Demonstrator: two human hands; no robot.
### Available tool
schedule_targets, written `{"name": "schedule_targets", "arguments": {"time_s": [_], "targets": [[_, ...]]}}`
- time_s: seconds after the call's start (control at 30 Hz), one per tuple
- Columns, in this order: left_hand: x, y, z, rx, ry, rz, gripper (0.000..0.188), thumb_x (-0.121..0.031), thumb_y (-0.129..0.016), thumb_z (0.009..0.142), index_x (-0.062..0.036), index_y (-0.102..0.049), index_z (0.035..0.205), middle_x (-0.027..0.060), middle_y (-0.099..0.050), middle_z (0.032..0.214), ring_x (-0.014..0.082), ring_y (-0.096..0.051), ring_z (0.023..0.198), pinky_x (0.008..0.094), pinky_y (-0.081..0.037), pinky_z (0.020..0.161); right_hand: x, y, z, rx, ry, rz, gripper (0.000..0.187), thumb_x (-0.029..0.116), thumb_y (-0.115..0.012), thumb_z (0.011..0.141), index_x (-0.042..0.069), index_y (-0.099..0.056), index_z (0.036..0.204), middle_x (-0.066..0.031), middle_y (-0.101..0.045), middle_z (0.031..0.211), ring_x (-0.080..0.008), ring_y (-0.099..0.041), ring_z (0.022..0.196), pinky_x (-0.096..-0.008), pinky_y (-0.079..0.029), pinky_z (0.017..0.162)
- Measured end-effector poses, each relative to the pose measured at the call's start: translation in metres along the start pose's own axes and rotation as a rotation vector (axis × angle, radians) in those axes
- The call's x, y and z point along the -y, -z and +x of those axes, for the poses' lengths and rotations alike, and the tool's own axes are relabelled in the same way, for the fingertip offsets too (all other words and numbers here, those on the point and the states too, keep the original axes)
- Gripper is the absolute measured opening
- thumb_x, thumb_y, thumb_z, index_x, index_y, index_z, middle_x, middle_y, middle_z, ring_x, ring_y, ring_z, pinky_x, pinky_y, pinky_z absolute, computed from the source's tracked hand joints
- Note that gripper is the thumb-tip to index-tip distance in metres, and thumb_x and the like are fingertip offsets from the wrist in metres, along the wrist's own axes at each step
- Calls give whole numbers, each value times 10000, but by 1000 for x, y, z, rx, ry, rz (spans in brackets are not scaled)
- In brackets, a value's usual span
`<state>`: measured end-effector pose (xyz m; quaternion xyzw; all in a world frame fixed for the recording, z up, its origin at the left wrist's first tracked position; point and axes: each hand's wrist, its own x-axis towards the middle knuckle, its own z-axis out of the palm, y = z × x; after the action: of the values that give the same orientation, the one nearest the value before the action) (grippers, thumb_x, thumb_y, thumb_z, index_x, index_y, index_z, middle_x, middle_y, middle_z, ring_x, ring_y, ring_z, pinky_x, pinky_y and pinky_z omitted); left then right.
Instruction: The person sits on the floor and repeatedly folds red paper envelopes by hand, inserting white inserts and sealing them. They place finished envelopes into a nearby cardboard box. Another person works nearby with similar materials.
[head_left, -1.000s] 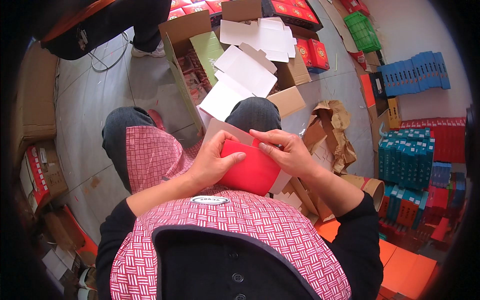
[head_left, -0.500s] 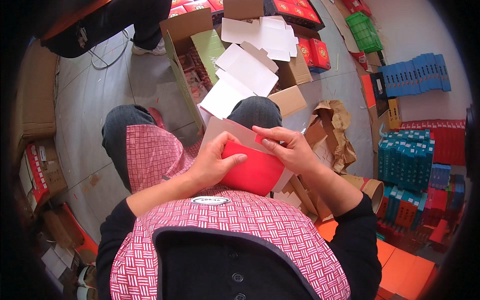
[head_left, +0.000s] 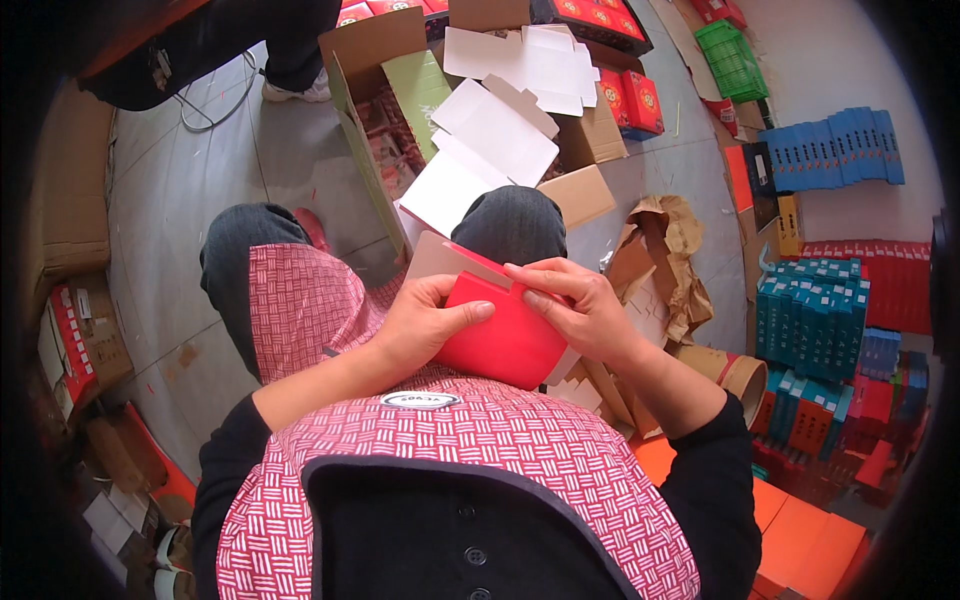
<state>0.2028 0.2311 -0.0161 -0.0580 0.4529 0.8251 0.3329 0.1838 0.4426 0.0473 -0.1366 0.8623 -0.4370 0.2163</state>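
Note:
Over my lap is a red paperboard carton [head_left: 505, 340], partly folded, with a pale inner face showing along its far side. My left hand [head_left: 425, 318] grips its left side, the thumb lying on the red panel. On the right, my right hand [head_left: 580, 305] pinches the upper corner, fingertips on a red edge strip and thumb against the panel. The part of the carton under my fingers is hidden. Just beyond, unfolded white carton blanks [head_left: 490, 135] lie across a large open cardboard box [head_left: 370, 45].
Crumpled brown paper [head_left: 680, 265] and a cardboard tube [head_left: 735, 375] are at my right. Stacked teal boxes [head_left: 812, 310], blue boxes [head_left: 835, 150] and a green crate [head_left: 730, 60] line the right wall. Orange boxes [head_left: 810, 545] sit low right. Another person's shoe [head_left: 298, 90] shows far left.
My right fingers have pressed down the small red flap that stood up at the carton's corner. A red strip now shows along the far edge. My left hand has barely shifted.

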Motion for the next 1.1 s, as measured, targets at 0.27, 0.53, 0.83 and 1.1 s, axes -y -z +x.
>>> {"name": "schedule_targets", "arguments": {"time_s": [0.27,0.53,0.83,1.1], "targets": [[-2,-3,1,-1,-25,73,226,-158,-652,874,24,-651,1009,64,-670,910,95,-619,794,233,-513,692,3,-7,-6,-122,131,-85,318,44,-612,842,111,-651,1150,-130,-635,975,-249,-631,870,-312,-506,752],[-7,-6,2,-18,20,35,208,-150,-656,865,18,-656,987,69,-669,900,104,-621,787,247,-512,706,5,-12,-7,-159,122,-124,321,29,-614,834,103,-652,1144,-128,-628,978,-248,-637,847,-311,-511,733],[-6,-2,1,-5,111,-35,212,-141,-656,863,17,-654,1004,76,-669,930,119,-629,822,260,-513,746,5,-11,-3,-127,114,-65,306,26,-610,845,82,-652,1142,-119,-633,965,-217,-636,849,-295,-506,750],[-13,-4,1,19,12,-31,230,-118,-662,856,8,-639,1047,69,-669,938,110,-625,835,261,-515,774,-11,9,2,-51,-274,436,297,112,-574,923,49,-609,1211,-54,-663,1030,-95,-587,935,-249,-483,821]]}}
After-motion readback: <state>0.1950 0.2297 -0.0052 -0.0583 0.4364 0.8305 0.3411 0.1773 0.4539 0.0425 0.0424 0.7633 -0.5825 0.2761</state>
